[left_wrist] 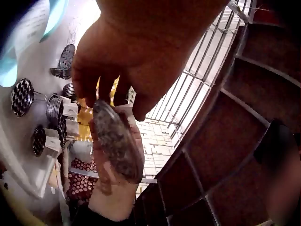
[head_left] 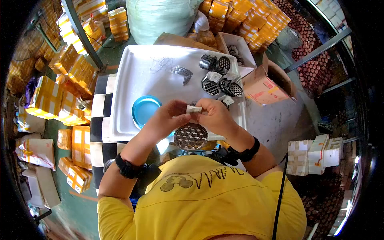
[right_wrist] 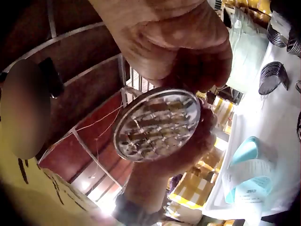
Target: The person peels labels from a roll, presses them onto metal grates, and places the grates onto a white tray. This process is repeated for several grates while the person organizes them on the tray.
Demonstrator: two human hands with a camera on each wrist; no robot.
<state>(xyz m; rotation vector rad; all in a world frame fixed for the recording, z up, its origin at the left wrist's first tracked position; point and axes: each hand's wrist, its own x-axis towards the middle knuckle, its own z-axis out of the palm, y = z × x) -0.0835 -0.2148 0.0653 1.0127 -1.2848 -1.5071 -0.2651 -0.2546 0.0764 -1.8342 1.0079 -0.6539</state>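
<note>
A round metal disc with a patterned face (head_left: 191, 137) hangs below both hands, close to the yellow shirt. At its top edge, the left hand (head_left: 171, 117) and right hand (head_left: 218, 117) pinch a small white label (head_left: 193, 109) between thumbs and fingers. In the left wrist view the disc (left_wrist: 117, 141) is seen at a slant, with the left hand (left_wrist: 136, 52) above and the right hand (left_wrist: 113, 193) behind it. The right wrist view shows the disc's face (right_wrist: 160, 125) under the right hand (right_wrist: 178, 42); its upper edge is partly covered by fingers.
On the white tray (head_left: 132, 60) are stacked black discs with labels (head_left: 211, 84), loose metal pieces (head_left: 183, 73) and a round blue item (head_left: 146, 111), with a printed paper strip (right_wrist: 249, 174) beside it. An open carton (head_left: 264, 86) stands right of the tray; taped boxes (head_left: 80, 148) stand left.
</note>
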